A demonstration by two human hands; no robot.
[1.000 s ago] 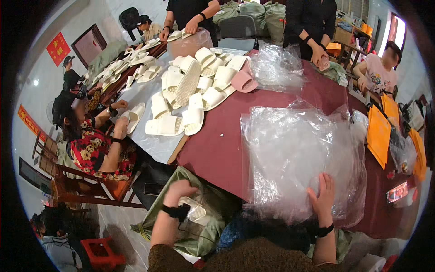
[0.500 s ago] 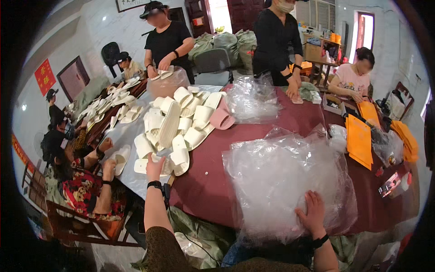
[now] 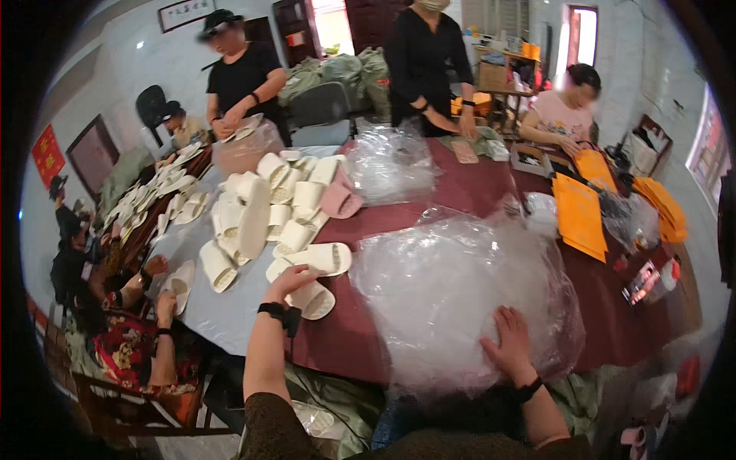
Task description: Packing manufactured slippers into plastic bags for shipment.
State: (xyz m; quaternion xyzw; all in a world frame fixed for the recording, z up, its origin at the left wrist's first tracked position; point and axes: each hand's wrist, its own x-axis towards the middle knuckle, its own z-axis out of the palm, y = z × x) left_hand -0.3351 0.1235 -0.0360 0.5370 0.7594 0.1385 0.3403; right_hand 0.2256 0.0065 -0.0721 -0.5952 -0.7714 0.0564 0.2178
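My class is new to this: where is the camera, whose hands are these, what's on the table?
No robot here: these are one person's two bare hands, seen by a fisheye camera worn on the head, so straight edges bend. The left hand appears to grip two cream slippers; the right hand rests on a stack of clear plastic bags. Flat orange packets lie at right on the dark red tabletop. At left, a pile of cream slippers, with a pink slipper at its edge, covers part of a pale sheet.

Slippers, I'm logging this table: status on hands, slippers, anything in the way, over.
Left hand on two cream slippers, grip unclear. Right hand open, palm down on clear plastic bags. Possible obstruction: slipper pile just beyond left hand.
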